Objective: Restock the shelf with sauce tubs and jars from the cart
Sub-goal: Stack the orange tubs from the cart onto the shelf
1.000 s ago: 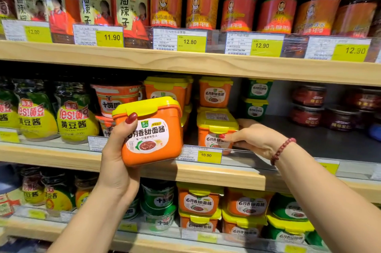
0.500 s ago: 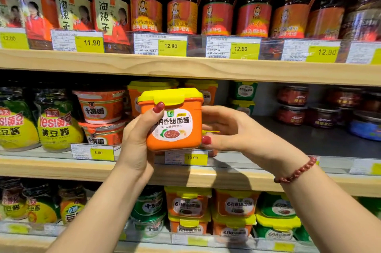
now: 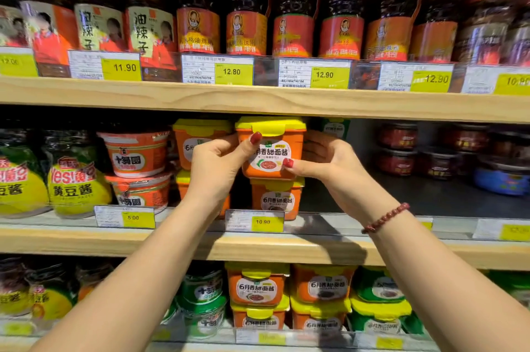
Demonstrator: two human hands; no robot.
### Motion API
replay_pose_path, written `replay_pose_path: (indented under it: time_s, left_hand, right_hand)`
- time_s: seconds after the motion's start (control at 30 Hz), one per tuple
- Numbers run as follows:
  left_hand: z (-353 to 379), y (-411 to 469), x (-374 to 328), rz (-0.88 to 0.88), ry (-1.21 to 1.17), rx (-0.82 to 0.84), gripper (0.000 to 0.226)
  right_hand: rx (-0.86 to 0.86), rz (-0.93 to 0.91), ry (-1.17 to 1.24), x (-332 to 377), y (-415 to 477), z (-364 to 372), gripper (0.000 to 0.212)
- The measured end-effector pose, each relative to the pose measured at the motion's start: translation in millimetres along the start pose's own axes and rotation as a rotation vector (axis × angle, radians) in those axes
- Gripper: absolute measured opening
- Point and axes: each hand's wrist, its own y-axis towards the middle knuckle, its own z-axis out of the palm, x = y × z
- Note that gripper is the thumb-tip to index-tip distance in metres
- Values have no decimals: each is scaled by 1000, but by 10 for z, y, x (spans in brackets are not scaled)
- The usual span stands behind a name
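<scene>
Yellow-label soybean jars (image 3: 77,179) sit far left on the middle shelf (image 3: 114,240), red bowl tubs (image 3: 137,154) next. Left hand (image 3: 218,162) grips the orange sauce tub (image 3: 271,155) by its left side, thumb on the front near the yellow lid. Tub is upright, label facing near, wide side running left-right, directly over a matching lower tub (image 3: 276,199). Base looks to touch that tub's lid; can't tell if seated. Lid is close under the upper shelf board (image 3: 258,105). Right hand (image 3: 324,159) holds the right side, thumb on the front lower corner. Both hands equally near, one each side. Dark jars (image 3: 398,148) further right, well apart. Judgement: next move is a short settle toward the far side, squared on the lower tub, then release. Versus half a second ago: tub was lower and nearer, in front of the price tag (image 3: 255,221); now it is raised and in over the stack.
</scene>
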Motion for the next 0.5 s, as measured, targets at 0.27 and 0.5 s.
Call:
replay_pose_path:
  time_s: [0.27,0.5]
  left_hand:
    - [24,171,307,26,201,79,18]
    - [-67,141,404,-68,411,238,46]
  right_hand:
    - [25,-19,18,-324,166,-51,70]
    - [-35,21,-48,-467,192,-113,35]
